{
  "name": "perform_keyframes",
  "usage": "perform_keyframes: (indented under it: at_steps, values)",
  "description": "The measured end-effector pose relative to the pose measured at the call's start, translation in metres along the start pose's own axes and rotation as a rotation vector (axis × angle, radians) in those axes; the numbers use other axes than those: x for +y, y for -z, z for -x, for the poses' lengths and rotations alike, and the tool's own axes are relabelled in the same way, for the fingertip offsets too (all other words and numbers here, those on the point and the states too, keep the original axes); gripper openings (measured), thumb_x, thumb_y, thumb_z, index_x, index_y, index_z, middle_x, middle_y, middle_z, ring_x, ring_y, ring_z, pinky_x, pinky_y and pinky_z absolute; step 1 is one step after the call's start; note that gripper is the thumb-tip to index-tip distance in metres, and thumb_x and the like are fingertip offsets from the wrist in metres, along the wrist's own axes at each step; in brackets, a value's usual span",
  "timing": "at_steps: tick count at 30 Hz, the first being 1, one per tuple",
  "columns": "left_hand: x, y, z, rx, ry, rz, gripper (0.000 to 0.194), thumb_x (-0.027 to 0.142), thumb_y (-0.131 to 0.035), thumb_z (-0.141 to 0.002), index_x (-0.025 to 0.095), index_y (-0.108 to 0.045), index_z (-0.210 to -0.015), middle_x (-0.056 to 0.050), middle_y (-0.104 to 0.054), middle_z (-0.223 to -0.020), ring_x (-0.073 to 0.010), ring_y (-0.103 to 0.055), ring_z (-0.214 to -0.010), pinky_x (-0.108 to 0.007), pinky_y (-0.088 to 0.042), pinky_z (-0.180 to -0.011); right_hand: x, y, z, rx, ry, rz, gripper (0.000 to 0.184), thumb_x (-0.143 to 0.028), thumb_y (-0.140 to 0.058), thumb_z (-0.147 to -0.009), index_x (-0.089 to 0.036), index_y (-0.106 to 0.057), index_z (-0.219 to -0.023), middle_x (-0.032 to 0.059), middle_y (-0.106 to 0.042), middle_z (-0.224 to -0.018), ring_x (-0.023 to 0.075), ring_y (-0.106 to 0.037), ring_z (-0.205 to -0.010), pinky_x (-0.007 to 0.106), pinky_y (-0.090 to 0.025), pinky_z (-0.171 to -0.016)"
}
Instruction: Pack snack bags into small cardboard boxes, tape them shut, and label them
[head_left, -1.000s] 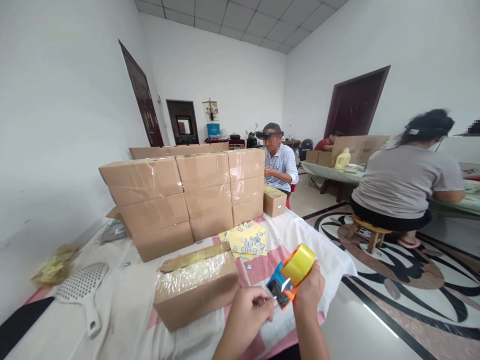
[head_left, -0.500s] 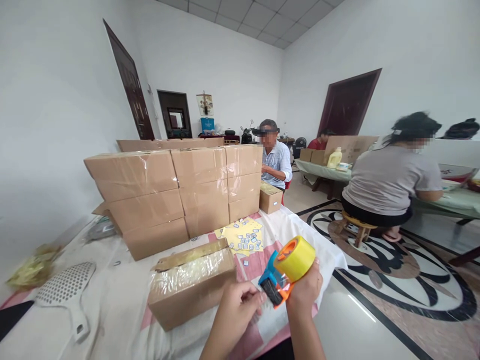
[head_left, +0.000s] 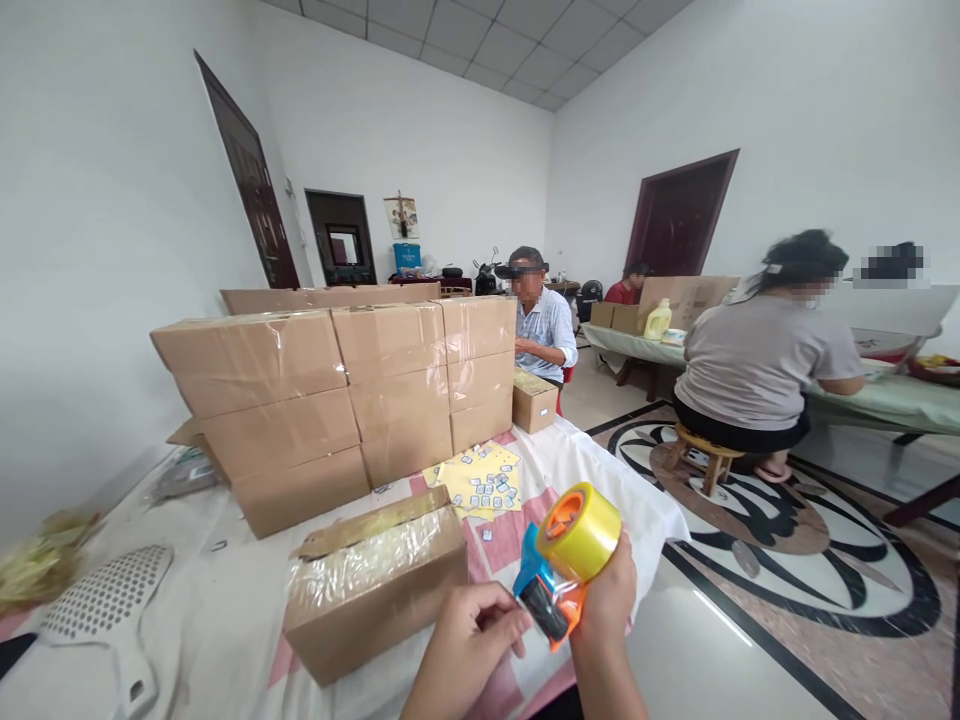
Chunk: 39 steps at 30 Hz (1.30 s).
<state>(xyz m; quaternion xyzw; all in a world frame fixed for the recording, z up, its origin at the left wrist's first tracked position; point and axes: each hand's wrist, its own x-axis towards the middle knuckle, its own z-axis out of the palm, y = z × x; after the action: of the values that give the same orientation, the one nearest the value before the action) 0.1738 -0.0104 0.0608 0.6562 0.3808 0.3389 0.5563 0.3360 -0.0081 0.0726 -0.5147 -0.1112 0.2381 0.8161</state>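
Observation:
My right hand (head_left: 611, 590) grips a tape dispenser (head_left: 536, 580) with a blue and orange frame and a black roller. A thick roll of yellowish packing tape (head_left: 592, 535) sits on its orange hub. Close against the dispenser's front end is my left hand (head_left: 480, 625), thumb and fingers pinched together; what lies between them is too small to make out. Left of my hands, a cardboard box (head_left: 375, 605) rests on the cloth-covered table (head_left: 240, 620). Shiny tape covers much of its top, and a brown flap edge shows along the far side.
Taped boxes (head_left: 397, 420) form a stacked wall behind. Yellow sheets with small labels (head_left: 480, 480) lie before it. A white perforated scoop (head_left: 112, 610) and crumpled yellow film (head_left: 45, 560) are at left. A co-worker (head_left: 544, 325) sits beyond the table; another person (head_left: 757, 360) sits at right.
The view has shifted slightly, so the boxes and table sit a little lower and further left. My hands stay together at the dispenser, which has tilted slightly.

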Motion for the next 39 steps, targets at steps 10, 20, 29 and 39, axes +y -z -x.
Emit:
perform_keyframes:
  at_steps: [10, 20, 29, 39]
  values:
    - [-0.007, -0.005, 0.002, -0.025, -0.049, -0.044, 0.046, 0.06, -0.069, -0.083, 0.016, -0.068, -0.069, -0.009, -0.075, -0.067, -0.0186, -0.063, -0.062, -0.027, -0.04, -0.061, -0.003, 0.006, -0.004, 0.077, -0.186, -0.078, 0.052, -0.065, -0.063, -0.084, -0.016, -0.067, -0.103, 0.0011, -0.069, -0.086, 0.0184, -0.066, -0.072, 0.027, -0.051, -0.059]
    - [-0.02, -0.004, 0.0, -0.083, -0.056, -0.069, 0.056, 0.069, -0.064, -0.085, 0.016, -0.071, -0.069, -0.01, -0.075, -0.071, -0.0189, -0.063, -0.067, -0.027, -0.041, -0.064, -0.001, 0.009, -0.003, 0.027, -0.23, -0.091, 0.052, -0.064, -0.063, -0.084, -0.016, -0.065, -0.104, -0.0003, -0.07, -0.076, 0.0189, -0.065, -0.063, 0.029, -0.051, -0.056]
    - [-0.021, -0.011, -0.006, -0.137, -0.01, 0.024, 0.061, 0.074, -0.062, -0.084, 0.015, -0.067, -0.073, -0.011, -0.076, -0.076, -0.0112, -0.049, -0.053, -0.026, -0.031, -0.053, -0.013, 0.012, -0.005, 0.092, -0.233, -0.01, 0.047, -0.062, -0.059, -0.084, -0.016, -0.064, -0.096, 0.0003, -0.068, -0.076, 0.0188, -0.065, -0.065, 0.028, -0.049, -0.055]
    - [-0.009, -0.019, -0.004, 0.041, -0.004, -0.2, 0.029, 0.041, -0.079, -0.068, 0.016, -0.065, -0.061, -0.005, -0.07, -0.062, -0.0147, -0.054, -0.058, -0.025, -0.033, -0.056, -0.015, 0.013, -0.003, 0.157, -0.266, 0.045, 0.049, -0.063, -0.057, -0.086, -0.016, -0.066, -0.098, 0.0002, -0.068, -0.078, 0.0185, -0.063, -0.068, 0.028, -0.047, -0.056]
